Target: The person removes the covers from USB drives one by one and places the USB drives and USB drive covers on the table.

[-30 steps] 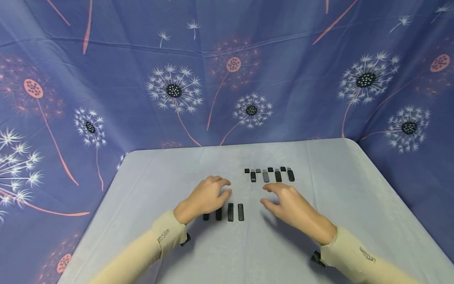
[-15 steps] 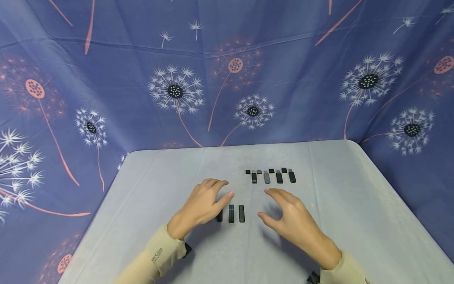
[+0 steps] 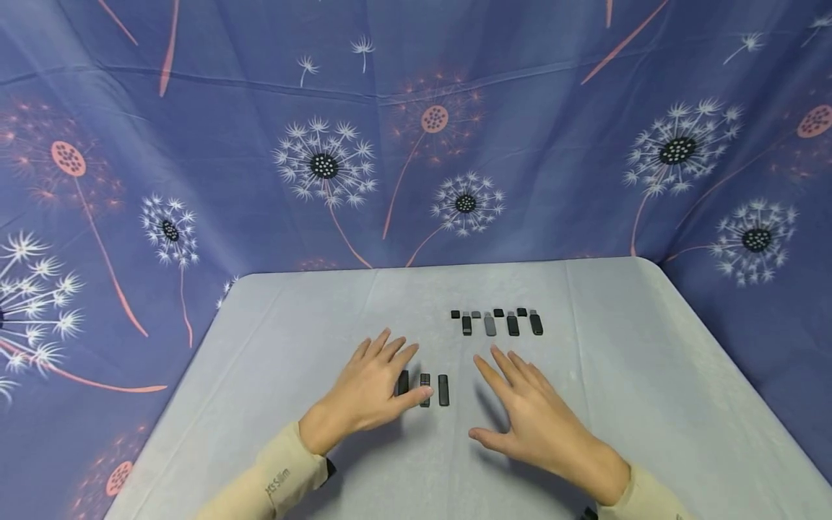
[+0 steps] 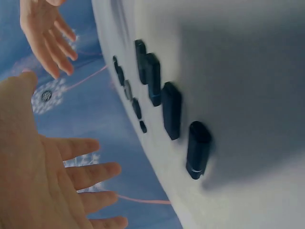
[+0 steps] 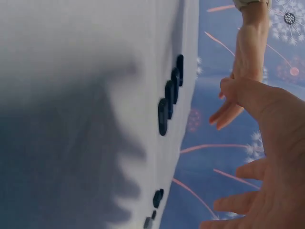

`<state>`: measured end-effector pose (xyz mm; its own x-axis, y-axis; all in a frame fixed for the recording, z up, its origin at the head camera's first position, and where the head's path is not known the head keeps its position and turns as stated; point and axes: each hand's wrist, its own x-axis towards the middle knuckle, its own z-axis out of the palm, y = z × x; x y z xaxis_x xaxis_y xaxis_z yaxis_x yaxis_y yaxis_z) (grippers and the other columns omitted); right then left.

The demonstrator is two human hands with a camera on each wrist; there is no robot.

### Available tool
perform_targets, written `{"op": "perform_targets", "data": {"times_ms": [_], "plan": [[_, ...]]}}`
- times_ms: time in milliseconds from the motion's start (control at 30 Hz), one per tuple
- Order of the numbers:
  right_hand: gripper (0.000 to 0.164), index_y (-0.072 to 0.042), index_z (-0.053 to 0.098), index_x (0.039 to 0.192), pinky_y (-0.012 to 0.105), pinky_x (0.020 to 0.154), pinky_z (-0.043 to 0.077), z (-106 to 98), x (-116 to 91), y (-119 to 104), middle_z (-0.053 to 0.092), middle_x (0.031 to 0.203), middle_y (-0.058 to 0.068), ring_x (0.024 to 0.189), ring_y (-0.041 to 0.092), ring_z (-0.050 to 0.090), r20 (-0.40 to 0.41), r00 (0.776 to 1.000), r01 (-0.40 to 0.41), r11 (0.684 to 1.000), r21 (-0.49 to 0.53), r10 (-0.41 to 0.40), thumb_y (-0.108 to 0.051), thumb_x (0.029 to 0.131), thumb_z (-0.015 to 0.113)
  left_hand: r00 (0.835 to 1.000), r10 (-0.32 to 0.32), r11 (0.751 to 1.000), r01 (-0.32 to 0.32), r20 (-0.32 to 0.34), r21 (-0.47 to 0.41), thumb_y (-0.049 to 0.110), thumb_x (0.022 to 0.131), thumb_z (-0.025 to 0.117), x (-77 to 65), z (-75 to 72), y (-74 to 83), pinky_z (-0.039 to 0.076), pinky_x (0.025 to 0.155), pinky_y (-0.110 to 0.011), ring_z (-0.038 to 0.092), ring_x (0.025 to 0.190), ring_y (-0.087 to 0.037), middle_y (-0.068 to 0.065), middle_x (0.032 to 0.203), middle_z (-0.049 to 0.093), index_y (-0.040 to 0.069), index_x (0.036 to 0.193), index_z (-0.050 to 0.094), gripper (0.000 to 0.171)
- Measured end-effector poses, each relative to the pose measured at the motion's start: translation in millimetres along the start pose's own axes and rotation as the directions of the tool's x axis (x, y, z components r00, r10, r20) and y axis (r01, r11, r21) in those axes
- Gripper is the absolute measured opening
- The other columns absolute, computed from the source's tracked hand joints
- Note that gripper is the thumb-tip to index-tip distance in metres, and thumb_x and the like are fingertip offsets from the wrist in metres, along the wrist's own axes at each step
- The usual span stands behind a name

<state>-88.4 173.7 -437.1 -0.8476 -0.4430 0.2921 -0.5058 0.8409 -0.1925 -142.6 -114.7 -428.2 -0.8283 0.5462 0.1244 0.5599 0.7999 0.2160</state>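
My left hand (image 3: 367,393) hovers with fingers spread over the left part of a row of dark USB sticks. In the head view, its thumb overlaps a middle stick (image 3: 425,379), and the leftmost one is hidden under the hand. The left wrist view shows that end stick (image 4: 198,150) lying on the table. At the row's right end lies another black USB stick (image 3: 444,390). To the right of the row, my right hand (image 3: 536,422) is held above the table, fingers apart, holding nothing. The left hand holds nothing either.
Farther back lies a second row of USB sticks with bare metal plugs, including a grey one (image 3: 490,325) and a black one (image 3: 536,323). Small loose caps (image 3: 498,313) lie behind them. A blue dandelion-print cloth (image 3: 416,144) hangs behind the pale table (image 3: 312,310).
Both hands have drawn back slightly toward the person, and their fingers have spread from a loose curl. The left thumb has come down over the near row. The sticks and caps have not moved.
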Motion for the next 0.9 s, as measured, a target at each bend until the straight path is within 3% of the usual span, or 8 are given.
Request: {"op": "perform_targets", "data": {"times_ms": [200, 367, 633, 900], "plan": [[0.104, -0.011, 0.044, 0.157, 0.062, 0.103, 0.05, 6, -1, -1, 0.047, 0.155, 0.024, 0.135, 0.05, 0.053, 0.077, 0.997, -0.006, 0.996, 0.087, -0.001, -0.066, 0.077, 0.081, 0.995, 0.028, 0.999, -0.032, 0.098, 0.04, 0.082, 0.096, 0.034, -3.8, 10.2, 0.8, 0.027, 0.119, -0.067, 0.029, 0.154, -0.041, -0.012, 0.159, 0.047, 0.02, 0.158, 0.044, 0.088], [0.101, -0.011, 0.045, 0.156, 0.058, 0.103, 0.051, 5, 5, -2, 0.047, 0.155, 0.023, 0.136, 0.044, 0.054, 0.157, 0.988, -0.038, 0.986, 0.161, 0.013, -0.067, 0.08, 0.079, 0.991, 0.055, 0.996, -0.063, 0.121, 0.063, 0.081, 0.095, 0.036, -3.0, 13.4, 0.8, 0.025, 0.12, -0.068, 0.03, 0.153, -0.042, -0.013, 0.159, 0.046, 0.021, 0.158, 0.044, 0.087], [0.097, -0.008, 0.046, 0.155, 0.062, 0.106, 0.048, 7, 22, -3, 0.045, 0.157, 0.023, 0.14, 0.044, 0.049, 0.323, 0.941, -0.19, 0.95, 0.248, 0.104, -0.063, 0.082, 0.079, 0.986, 0.068, 0.997, -0.074, 0.152, 0.036, 0.082, 0.095, 0.036, 5.0, 13.4, -0.2, 0.027, 0.118, -0.07, 0.029, 0.154, -0.043, -0.013, 0.16, 0.045, 0.021, 0.158, 0.043, 0.088], [0.092, -0.002, 0.048, 0.152, 0.058, 0.112, 0.044, 11, 38, -1, 0.051, 0.152, 0.021, 0.14, 0.039, 0.05, 0.364, 0.927, -0.227, 0.912, 0.342, 0.095, -0.054, 0.084, 0.081, 0.977, 0.058, 0.998, -0.061, 0.207, 0.01, 0.086, 0.093, 0.031, 16.4, 10.2, -0.5, 0.028, 0.118, -0.07, 0.027, 0.155, -0.042, -0.013, 0.161, 0.044, 0.023, 0.16, 0.04, 0.092]]}}
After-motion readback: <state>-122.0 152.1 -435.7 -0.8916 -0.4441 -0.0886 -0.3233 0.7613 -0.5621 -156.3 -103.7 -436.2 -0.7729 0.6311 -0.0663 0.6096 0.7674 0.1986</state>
